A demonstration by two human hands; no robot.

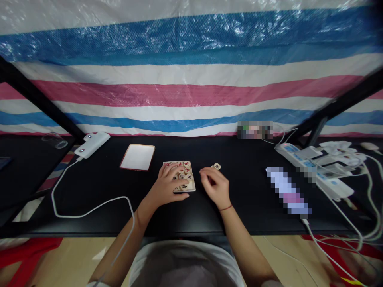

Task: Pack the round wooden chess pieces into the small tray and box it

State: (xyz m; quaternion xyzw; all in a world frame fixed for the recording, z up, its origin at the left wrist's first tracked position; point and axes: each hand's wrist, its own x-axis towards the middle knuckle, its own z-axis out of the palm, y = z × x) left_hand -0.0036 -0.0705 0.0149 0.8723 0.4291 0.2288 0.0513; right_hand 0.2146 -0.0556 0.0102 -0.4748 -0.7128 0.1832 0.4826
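Observation:
A shallow white box lies on the black table, holding several round Chinese chess pieces with red or dark characters. My left hand rests over the left part of the box, fingers spread across the pieces and hiding some of them. Just right of the box is my right hand, its fingers curled together; whether a piece sits inside them is hidden. Beyond its knuckles lies a loose chess piece with a dark character, and something partly hidden is beside it. The box lid, white inside, lies behind and left of the box.
A white power bank with a cable stands at the back left, a clear glass farther left. The left cable loops across my left forearm. At right are a blurred phone and a power strip with plugs and cords. Striped sheeting hangs behind.

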